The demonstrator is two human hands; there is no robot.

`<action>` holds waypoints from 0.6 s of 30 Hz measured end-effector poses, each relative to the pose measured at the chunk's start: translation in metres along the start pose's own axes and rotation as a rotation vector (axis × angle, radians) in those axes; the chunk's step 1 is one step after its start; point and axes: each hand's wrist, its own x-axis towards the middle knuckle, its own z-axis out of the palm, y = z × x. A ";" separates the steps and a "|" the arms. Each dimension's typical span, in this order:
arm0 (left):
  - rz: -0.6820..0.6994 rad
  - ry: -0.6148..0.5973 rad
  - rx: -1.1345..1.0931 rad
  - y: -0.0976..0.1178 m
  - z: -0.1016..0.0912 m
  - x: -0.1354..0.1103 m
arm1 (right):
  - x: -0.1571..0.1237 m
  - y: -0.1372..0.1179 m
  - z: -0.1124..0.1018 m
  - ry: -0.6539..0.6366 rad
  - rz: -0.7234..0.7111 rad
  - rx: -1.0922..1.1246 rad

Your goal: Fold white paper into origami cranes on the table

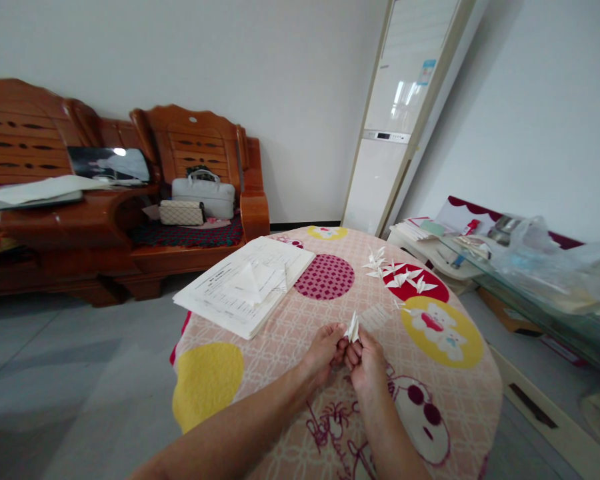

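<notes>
Over the near middle of the round table, a small white folded paper (352, 328) stands upright between my two hands, narrow and pointed at the top. The fingertips of my left hand (331, 345) pinch its left side. My right hand (367, 355) is closed on its right side, thumb against the paper. Beyond my hands, to the right, several finished paper cranes (404, 277) lie in a group. On the left, a stack of printed sheets (230, 283) carries a few loose folded paper pieces (258, 281).
A patterned cloth covers the round table (280, 347). At right stands a glass-topped table (520, 287) with papers and a plastic bag (535, 257). Behind are a tall air conditioner (380, 147) and a wooden sofa (195, 140) holding a grey handbag (205, 197).
</notes>
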 end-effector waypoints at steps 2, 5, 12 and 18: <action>-0.038 -0.018 -0.017 0.001 -0.003 0.002 | 0.000 -0.001 -0.001 -0.014 0.016 0.001; -0.098 -0.043 -0.024 0.005 -0.006 0.002 | -0.001 -0.003 -0.003 -0.034 0.045 0.008; -0.205 -0.056 -0.014 0.010 -0.008 0.002 | -0.001 -0.009 -0.004 -0.063 0.124 0.000; -0.182 -0.165 -0.116 0.011 -0.007 -0.001 | 0.000 -0.010 -0.005 -0.080 0.152 0.022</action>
